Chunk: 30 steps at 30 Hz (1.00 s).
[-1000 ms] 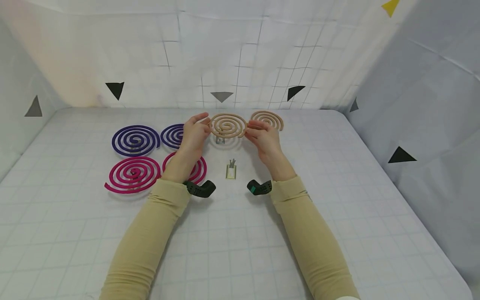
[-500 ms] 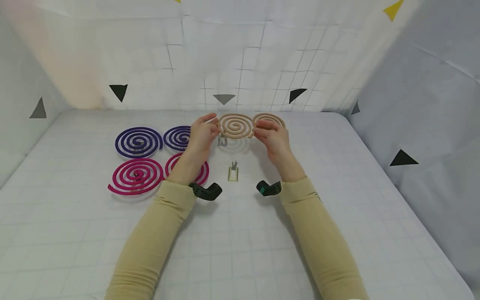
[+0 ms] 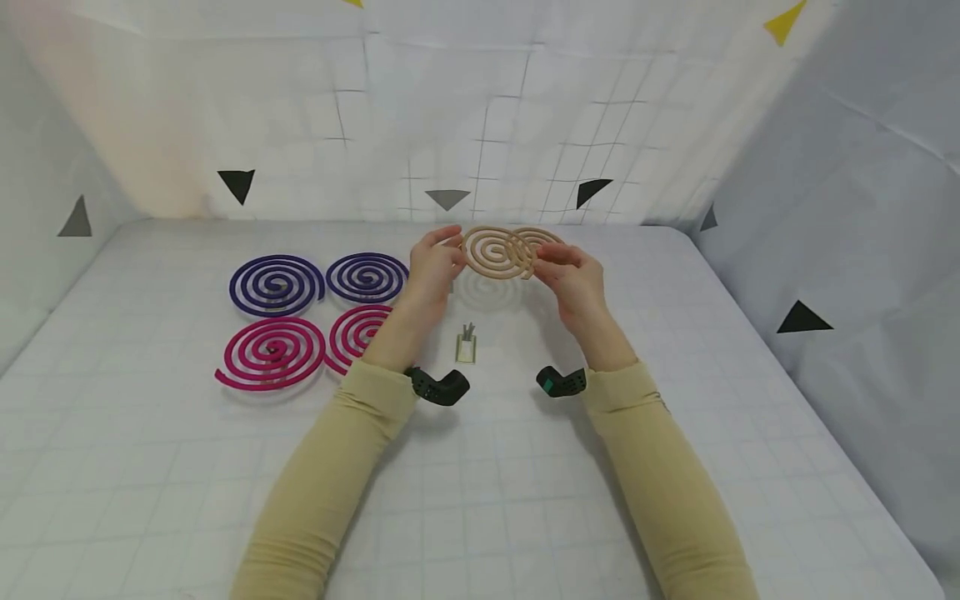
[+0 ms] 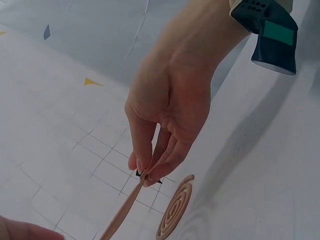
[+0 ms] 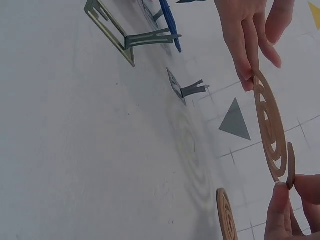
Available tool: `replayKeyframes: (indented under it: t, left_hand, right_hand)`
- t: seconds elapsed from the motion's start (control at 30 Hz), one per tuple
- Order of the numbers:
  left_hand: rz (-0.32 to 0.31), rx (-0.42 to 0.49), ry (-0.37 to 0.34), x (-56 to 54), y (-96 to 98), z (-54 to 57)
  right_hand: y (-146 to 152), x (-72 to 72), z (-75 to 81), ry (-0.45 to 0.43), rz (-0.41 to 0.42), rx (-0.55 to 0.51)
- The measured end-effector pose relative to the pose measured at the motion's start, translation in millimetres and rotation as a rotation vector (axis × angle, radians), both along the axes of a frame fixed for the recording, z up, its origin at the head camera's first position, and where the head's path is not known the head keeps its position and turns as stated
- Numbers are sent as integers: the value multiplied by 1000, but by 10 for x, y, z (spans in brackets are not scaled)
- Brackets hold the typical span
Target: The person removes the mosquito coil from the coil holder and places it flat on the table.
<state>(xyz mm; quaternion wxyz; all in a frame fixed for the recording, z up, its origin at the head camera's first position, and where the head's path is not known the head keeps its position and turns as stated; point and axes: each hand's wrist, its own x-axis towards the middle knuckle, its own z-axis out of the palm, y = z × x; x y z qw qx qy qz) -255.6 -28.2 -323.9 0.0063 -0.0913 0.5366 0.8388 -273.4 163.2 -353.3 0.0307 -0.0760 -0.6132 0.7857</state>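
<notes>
A tan mosquito coil (image 3: 491,252) hangs level above the table, held by its rim in both hands. My left hand (image 3: 435,271) pinches its left edge; in the right wrist view the left fingertips (image 5: 247,75) touch one end. My right hand (image 3: 576,287) pinches the opposite edge near the coil's outer tail, and in the left wrist view the right hand (image 4: 172,100) grips it between thumb and fingers. Behind it lies a second tan mosquito coil (image 3: 542,236), partly covered. A small metal coil stand (image 3: 466,346) with upright prongs sits in front of the hands.
Two dark blue coils (image 3: 276,285) and two magenta coils (image 3: 272,353) are on the left side; my left arm partly covers the nearer right magenta one. Another metal stand (image 5: 187,90) shows in the right wrist view. White grid-marked walls (image 3: 450,108) enclose the table.
Both hands have carried the held tan coil to the right, so it now overlaps the other tan coil in view. The second metal stand has become hidden behind the left hand in the head view.
</notes>
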Motion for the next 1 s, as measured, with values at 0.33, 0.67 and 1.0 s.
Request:
replayKeyframes:
  t: [0.33,0.67,1.0]
  left_hand:
    - [-25,16,15,37,241,60]
    - [-57,32,-7,81,478,10]
    - [-75,17,2,80,526,-92]
  right_hand:
    - [266,95,102,-10,-8,48]
    - [509,217,93,-14,-18,27]
    - [606,204,-1,-7,7,43]
